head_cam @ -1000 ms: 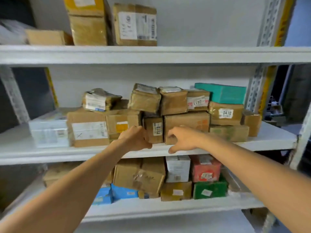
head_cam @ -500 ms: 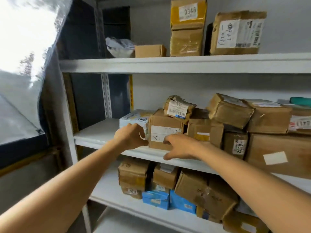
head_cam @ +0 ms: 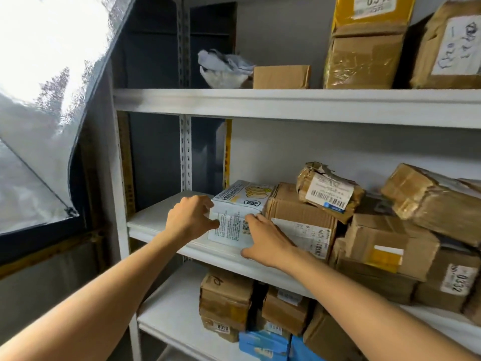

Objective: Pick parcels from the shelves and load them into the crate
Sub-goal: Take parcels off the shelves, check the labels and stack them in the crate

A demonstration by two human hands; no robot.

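Both arms reach forward to the middle shelf (head_cam: 156,222), where the white box (head_cam: 234,204) stands. The left grip (head_cam: 190,220) curls round its left edge; the right grip (head_cam: 268,241) lies straight-fingered against its front.

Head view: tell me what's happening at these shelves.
A person is reaching with both hands for the white printed cardboard box at the left end of the white metal middle shelf. The left hand grips the box's front left corner, and the right hand presses on its front right edge. The box sits on the shelf, close against a brown cardboard parcel. No crate is in view.
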